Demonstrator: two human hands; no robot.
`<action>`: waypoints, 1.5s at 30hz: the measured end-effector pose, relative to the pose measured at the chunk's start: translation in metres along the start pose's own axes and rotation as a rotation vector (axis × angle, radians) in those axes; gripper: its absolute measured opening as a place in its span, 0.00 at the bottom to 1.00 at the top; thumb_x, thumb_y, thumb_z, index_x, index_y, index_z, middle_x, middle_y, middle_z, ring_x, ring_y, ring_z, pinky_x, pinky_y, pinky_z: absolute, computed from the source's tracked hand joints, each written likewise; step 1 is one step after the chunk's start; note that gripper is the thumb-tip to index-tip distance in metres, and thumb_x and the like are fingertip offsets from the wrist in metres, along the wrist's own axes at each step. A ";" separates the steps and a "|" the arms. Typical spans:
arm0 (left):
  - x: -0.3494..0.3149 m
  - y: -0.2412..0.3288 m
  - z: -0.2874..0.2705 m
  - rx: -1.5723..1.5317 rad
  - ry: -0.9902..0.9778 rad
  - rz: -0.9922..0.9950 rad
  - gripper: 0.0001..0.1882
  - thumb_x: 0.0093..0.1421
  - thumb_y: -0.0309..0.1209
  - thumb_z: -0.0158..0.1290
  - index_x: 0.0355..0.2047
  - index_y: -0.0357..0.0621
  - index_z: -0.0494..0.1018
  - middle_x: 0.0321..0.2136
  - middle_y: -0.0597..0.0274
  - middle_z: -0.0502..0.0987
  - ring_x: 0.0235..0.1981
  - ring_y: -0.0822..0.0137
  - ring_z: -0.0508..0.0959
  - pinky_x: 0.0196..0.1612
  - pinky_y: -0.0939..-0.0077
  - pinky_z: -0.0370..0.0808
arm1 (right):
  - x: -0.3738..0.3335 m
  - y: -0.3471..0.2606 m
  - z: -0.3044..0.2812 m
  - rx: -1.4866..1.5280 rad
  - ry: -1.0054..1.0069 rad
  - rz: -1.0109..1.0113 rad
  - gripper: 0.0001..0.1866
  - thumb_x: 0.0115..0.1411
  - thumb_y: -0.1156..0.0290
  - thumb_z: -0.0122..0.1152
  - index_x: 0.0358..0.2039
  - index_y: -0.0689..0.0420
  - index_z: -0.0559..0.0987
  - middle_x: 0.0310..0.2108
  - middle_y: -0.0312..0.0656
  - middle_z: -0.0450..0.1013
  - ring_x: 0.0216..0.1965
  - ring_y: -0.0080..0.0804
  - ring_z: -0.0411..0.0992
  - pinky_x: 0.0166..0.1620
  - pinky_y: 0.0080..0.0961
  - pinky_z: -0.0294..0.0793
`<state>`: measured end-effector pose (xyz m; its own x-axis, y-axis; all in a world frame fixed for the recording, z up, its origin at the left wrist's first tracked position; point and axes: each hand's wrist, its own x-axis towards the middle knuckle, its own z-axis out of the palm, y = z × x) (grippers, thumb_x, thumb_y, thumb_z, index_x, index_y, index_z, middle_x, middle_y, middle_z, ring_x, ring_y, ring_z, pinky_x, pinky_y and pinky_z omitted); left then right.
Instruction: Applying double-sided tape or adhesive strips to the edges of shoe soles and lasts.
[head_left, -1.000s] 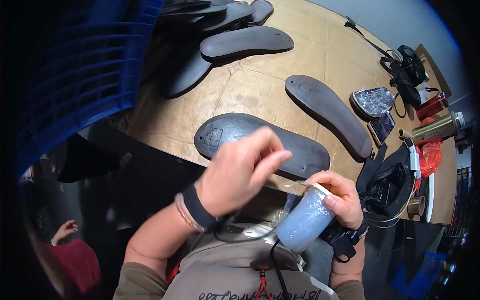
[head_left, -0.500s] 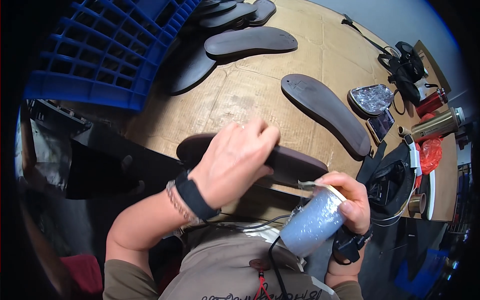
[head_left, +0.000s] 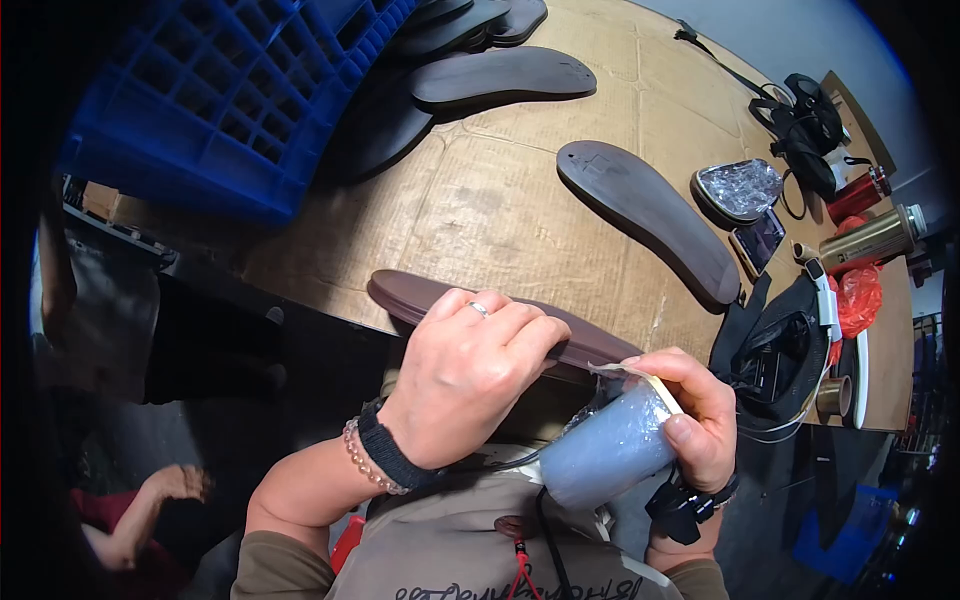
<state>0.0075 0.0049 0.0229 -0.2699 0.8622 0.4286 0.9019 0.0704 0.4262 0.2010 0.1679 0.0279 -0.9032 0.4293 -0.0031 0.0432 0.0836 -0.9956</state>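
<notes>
A dark brown shoe sole (head_left: 598, 338) lies along the table's front edge, its side wall partly turned toward me. My left hand (head_left: 480, 365) is closed over its middle, fingers curled at the surface; the thumb is hidden. In my right hand (head_left: 697, 410) is a roll of clear plastic film (head_left: 606, 455), gripped at its upper rim near the sole's right end. A crumpled loose edge of film stands up from the roll. Farther back on the cardboard lies another dark sole (head_left: 648, 222), and a further sole (head_left: 502, 79) rests at the top.
A blue plastic crate (head_left: 215, 110) stands at the left beside piled soles. Along the right lie a film-wrapped case (head_left: 740, 190), a phone (head_left: 760, 242), a black bag (head_left: 778, 340), a gold flask (head_left: 872, 240) and a tape roll (head_left: 833, 396). Another person's hand (head_left: 183, 483) shows lower left.
My left hand has lowered and turned, its knuckles now over the sole. The sole has tilted and shifted slightly right. The film roll has moved a little left. Another person's hand has appeared.
</notes>
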 end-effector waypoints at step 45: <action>-0.016 -0.032 -0.031 -0.415 0.121 -0.605 0.21 0.62 0.15 0.57 0.56 0.36 0.75 0.45 0.61 0.81 0.35 0.81 0.76 0.39 0.84 0.76 | -0.023 0.035 -0.013 0.289 0.058 -0.025 0.37 0.58 0.47 0.62 0.52 0.71 0.78 0.43 0.51 0.77 0.44 0.34 0.76 0.49 0.28 0.74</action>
<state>-0.0279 -0.0264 0.0270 -0.7355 0.6704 0.0981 0.3893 0.2996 0.8710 0.2293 0.1726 -0.0058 -0.8761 0.4818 0.0189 -0.1099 -0.1613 -0.9808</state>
